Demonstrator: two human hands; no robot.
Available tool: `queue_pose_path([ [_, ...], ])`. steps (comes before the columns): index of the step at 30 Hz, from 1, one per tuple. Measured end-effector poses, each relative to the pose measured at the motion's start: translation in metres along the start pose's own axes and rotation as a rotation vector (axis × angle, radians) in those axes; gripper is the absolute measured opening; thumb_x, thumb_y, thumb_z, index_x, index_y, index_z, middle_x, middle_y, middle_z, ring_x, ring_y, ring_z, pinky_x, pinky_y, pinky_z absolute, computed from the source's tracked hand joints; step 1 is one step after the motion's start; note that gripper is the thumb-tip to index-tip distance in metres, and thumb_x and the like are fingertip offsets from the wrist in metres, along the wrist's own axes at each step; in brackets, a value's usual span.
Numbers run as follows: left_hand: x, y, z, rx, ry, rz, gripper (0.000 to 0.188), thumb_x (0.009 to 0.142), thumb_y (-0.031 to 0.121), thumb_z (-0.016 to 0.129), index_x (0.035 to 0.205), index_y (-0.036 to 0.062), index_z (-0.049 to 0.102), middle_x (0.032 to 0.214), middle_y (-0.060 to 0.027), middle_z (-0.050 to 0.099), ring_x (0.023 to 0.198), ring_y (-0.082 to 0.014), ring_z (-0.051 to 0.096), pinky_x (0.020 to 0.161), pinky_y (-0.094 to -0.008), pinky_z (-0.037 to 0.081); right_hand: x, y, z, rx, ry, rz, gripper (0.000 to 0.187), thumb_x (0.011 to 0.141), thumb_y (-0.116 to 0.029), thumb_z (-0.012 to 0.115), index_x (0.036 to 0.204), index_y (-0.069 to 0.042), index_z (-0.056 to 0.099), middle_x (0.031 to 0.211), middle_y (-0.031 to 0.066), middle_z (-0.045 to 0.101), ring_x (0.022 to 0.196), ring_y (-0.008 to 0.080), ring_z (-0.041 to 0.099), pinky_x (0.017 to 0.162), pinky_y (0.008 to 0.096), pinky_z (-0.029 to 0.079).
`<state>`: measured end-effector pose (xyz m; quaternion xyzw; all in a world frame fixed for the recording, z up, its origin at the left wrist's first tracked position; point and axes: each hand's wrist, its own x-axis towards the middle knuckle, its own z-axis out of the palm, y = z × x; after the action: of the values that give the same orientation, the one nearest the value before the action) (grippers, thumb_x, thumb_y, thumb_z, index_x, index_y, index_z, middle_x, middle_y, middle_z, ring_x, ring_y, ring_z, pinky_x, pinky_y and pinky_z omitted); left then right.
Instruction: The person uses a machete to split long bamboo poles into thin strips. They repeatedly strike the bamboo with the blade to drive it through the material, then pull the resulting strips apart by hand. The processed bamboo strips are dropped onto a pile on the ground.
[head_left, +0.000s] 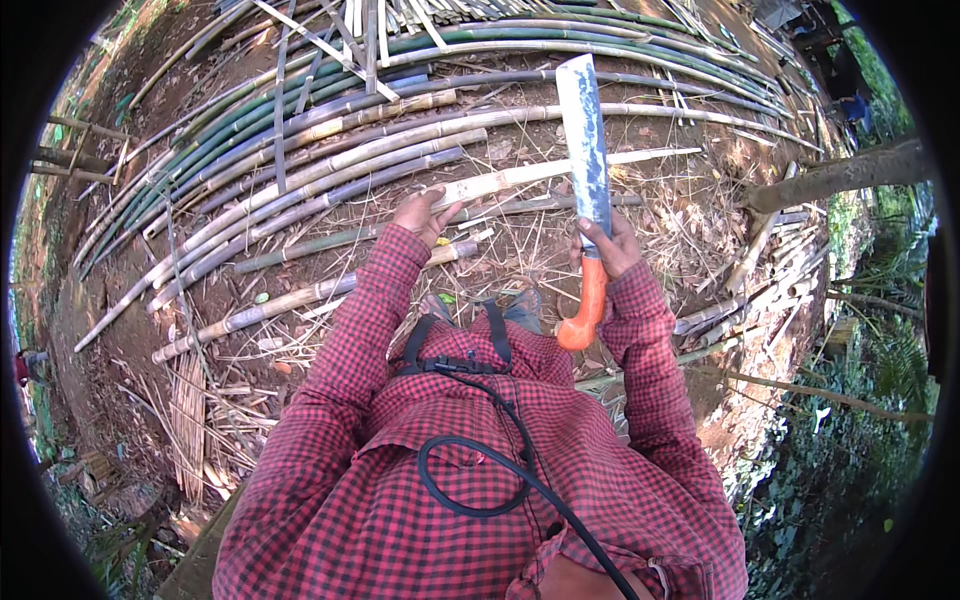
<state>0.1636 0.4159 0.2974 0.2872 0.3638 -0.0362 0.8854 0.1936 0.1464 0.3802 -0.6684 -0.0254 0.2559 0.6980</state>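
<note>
My left hand [425, 217] is closed on the wide end of a pale split-bamboo stake [492, 183]. The stake reaches to the right and tapers to a thin point, passing behind the machete blade. In my right hand [612, 243] is a machete [588, 130], gripped where the blade meets the orange handle. Its broad blade, dark and worn with bright patches, stands up away from me. The curved butt of the handle hangs below my hand. Whether blade and stake touch I cannot tell.
Several long bamboo poles [340, 178] lie across the ground ahead and left. Split strips [390, 18] are heaped at the far side. A tree trunk [840, 175] slants in at right, with cut bamboo below it. A black cable [510, 455] loops over my shirt.
</note>
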Motion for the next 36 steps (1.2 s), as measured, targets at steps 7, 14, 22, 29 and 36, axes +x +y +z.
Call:
queue_pose_path([
  [7, -0.013, -0.020, -0.023, 0.493, -0.101, 0.007, 0.034, 0.085, 0.003, 0.047, 0.116, -0.0052, 0.036, 0.101, -0.0221, 0.055, 0.084, -0.0277, 0.061, 0.068, -0.0288, 0.056, -0.027, 0.012, -0.012, -0.833, 0.134, -0.136, 0.028, 0.083, -0.022, 0.050, 0.103, -0.003, 0.053, 0.073, 0.0119, 0.060, 0.060, 0.0225, 0.059, 0.055, 0.0351, 0.047],
  [14, -0.028, -0.046, -0.020, 0.268, 0.025, 0.347, 0.034, 0.085, 0.013, 0.052, 0.103, -0.0152, 0.043, 0.089, -0.0214, 0.060, 0.079, -0.0230, 0.063, 0.067, -0.0253, 0.053, -0.016, -0.022, 0.032, -1.499, -0.101, -0.328, 0.023, 0.083, -0.020, 0.050, 0.097, -0.003, 0.055, 0.078, 0.0152, 0.058, 0.070, 0.0308, 0.059, 0.062, 0.0369, 0.048],
  [22, -0.063, -0.035, -0.007, 0.870, -0.032, 0.782, 0.026, 0.083, 0.020, 0.054, 0.096, -0.0029, 0.058, 0.075, -0.0132, 0.064, 0.065, -0.0147, 0.060, 0.059, -0.0270, 0.046, -0.022, -0.057, 0.092, -1.687, -0.292, -0.241, 0.025, 0.084, -0.022, 0.045, 0.102, -0.006, 0.051, 0.089, 0.0120, 0.055, 0.080, 0.0263, 0.060, 0.068, 0.0397, 0.049],
  [29, -0.057, -0.047, 0.005, 0.871, -0.003, 0.835, 0.031, 0.083, 0.025, 0.054, 0.097, -0.0026, 0.058, 0.077, -0.0133, 0.064, 0.071, -0.0154, 0.060, 0.064, -0.0290, 0.045, -0.001, -0.041, 0.055, -1.873, -0.194, -0.206, 0.023, 0.086, -0.026, 0.045, 0.096, -0.006, 0.050, 0.083, 0.0095, 0.055, 0.066, 0.0228, 0.061, 0.055, 0.0361, 0.050],
  [36, -0.070, -0.035, 0.037, 0.868, -0.128, 0.900, 0.031, 0.084, 0.025, 0.053, 0.099, -0.0007, 0.059, 0.075, -0.0082, 0.065, 0.061, -0.0123, 0.057, 0.058, -0.0257, 0.045, 0.009, -0.047, 0.010, -1.903, -0.105, -0.109, 0.022, 0.087, -0.021, 0.042, 0.093, -0.001, 0.052, 0.081, 0.0126, 0.056, 0.057, 0.0232, 0.058, 0.050, 0.0353, 0.051],
])
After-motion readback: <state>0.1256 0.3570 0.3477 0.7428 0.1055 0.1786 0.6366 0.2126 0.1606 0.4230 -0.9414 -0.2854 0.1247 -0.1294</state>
